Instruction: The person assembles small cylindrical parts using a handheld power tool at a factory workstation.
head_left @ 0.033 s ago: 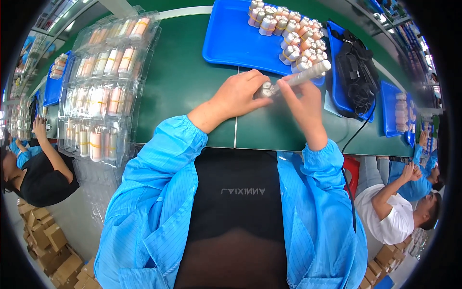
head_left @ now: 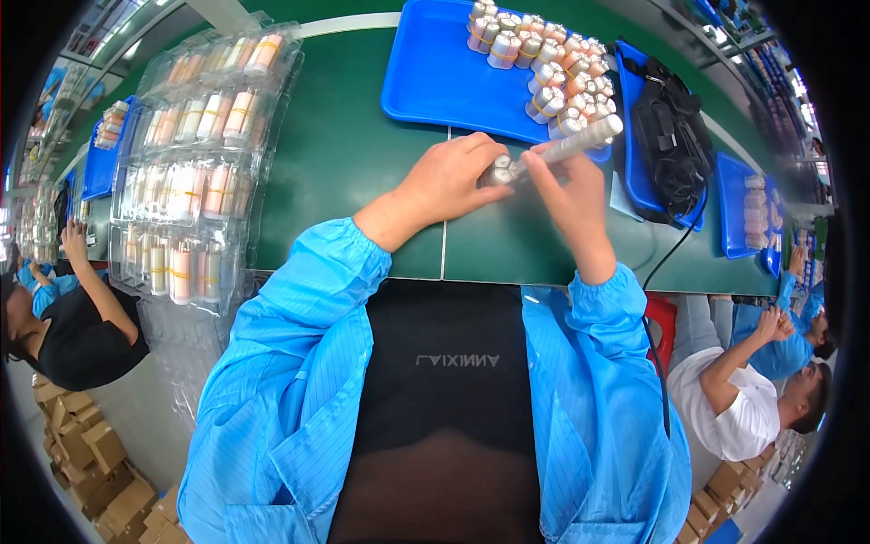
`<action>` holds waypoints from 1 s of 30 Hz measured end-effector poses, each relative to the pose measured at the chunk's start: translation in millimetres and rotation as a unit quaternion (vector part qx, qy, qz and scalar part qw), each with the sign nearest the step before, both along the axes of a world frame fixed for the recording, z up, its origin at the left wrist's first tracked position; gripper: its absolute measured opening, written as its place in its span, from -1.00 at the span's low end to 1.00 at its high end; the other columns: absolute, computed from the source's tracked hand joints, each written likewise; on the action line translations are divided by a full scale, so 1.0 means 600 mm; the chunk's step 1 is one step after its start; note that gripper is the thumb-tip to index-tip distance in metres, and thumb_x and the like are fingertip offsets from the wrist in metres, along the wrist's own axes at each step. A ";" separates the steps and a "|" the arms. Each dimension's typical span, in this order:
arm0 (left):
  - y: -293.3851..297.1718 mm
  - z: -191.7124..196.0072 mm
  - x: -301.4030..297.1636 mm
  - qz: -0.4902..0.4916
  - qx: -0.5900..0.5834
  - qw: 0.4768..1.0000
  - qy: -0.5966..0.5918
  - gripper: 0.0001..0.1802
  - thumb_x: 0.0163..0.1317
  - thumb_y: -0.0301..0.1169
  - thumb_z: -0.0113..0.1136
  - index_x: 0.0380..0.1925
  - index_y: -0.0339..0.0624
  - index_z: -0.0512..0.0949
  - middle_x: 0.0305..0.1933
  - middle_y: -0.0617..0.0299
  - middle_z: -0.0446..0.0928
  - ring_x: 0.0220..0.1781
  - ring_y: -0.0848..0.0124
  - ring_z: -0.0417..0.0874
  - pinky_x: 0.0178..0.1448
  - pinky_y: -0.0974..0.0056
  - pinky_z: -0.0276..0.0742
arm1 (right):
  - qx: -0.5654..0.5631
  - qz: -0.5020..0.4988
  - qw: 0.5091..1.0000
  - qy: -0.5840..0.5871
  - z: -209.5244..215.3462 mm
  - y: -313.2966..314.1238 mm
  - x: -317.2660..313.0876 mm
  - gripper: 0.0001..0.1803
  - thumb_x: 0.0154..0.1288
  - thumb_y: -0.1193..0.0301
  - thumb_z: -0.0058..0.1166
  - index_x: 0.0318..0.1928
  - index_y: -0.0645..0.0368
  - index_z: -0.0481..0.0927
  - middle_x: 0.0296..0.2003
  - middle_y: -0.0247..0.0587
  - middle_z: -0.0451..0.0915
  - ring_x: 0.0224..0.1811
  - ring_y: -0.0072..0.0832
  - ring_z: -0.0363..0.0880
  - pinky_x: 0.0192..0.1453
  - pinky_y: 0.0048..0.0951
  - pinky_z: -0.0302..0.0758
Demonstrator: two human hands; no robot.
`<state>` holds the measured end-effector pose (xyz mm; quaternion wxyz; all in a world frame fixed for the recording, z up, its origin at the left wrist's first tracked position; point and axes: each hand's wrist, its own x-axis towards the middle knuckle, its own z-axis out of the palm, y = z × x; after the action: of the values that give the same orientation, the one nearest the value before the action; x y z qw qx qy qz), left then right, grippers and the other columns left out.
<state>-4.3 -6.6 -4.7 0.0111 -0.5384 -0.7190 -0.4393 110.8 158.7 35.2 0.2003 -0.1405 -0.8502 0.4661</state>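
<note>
My left hand (head_left: 446, 181) is closed around a small bundle of cylinders (head_left: 501, 167), probably battery cells; only their pale round ends show past the fingers. In my right hand (head_left: 577, 192), thumb and fingers grip a whitish pen-shaped stick (head_left: 584, 138), tilted up to the right. Its narrow end meets the bundle or lies very close to it; contact cannot be made out. Just beyond both hands, a blue tray (head_left: 426, 82) carries many banded groups of similar cylinders (head_left: 547, 102), in pink, grey and white, along its right side.
Clear plastic blister trays (head_left: 195, 154) full of cylinders stand at the left of the green table (head_left: 344, 109). A second blue tray (head_left: 634, 172) at right holds a black bag (head_left: 671, 136) with a cable (head_left: 666, 258) trailing down. Co-workers (head_left: 725, 399) sit on both sides.
</note>
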 end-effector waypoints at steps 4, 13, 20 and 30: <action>-0.001 0.002 0.000 0.003 -0.013 1.000 0.003 -0.53 0.02 -0.24 0.49 -0.10 -0.22 0.58 -0.11 0.09 0.59 -0.13 0.08 0.66 -0.09 0.08 0.61 | 0.012 -0.013 1.000 0.024 0.000 -0.003 0.004 -0.72 0.26 0.33 0.36 -0.17 0.31 0.69 -0.32 -0.11 0.71 -0.35 -0.44 0.70 -0.23 -0.45 0.61; -0.002 0.001 -0.003 0.003 0.000 1.000 0.006 -0.52 0.04 -0.24 0.48 -0.08 -0.23 0.58 -0.11 0.08 0.59 -0.13 0.07 0.67 -0.09 0.07 0.61 | 0.006 -0.018 0.999 0.048 0.005 0.000 0.000 -0.73 0.27 0.33 0.36 -0.19 0.31 0.70 -0.36 -0.16 0.72 -0.37 -0.50 0.69 -0.24 -0.46 0.59; -0.004 0.004 0.002 0.003 0.001 1.000 0.011 -0.52 0.05 -0.26 0.48 -0.06 -0.21 0.58 -0.09 0.09 0.59 -0.12 0.08 0.67 -0.10 0.08 0.62 | 0.015 -0.007 0.999 0.034 -0.004 -0.003 0.001 -0.74 0.26 0.35 0.36 -0.17 0.30 0.70 -0.30 -0.16 0.72 -0.35 -0.50 0.68 -0.24 -0.47 0.59; 0.000 0.003 -0.002 -0.021 0.024 0.994 -0.101 -0.51 0.11 -0.34 0.40 0.06 -0.18 0.54 0.05 0.07 0.54 0.03 0.06 0.64 0.08 0.10 0.60 | -0.153 -0.055 0.981 0.107 0.006 0.027 -0.010 -0.78 0.35 0.38 0.31 -0.13 0.28 0.70 -0.32 -0.33 0.69 -0.31 -0.68 0.61 -0.21 -0.61 0.51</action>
<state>-5.3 -6.4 -2.9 -0.0576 -0.5056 -0.6944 -0.5087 104.7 174.7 38.8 0.2912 -0.1653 -0.7334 0.5916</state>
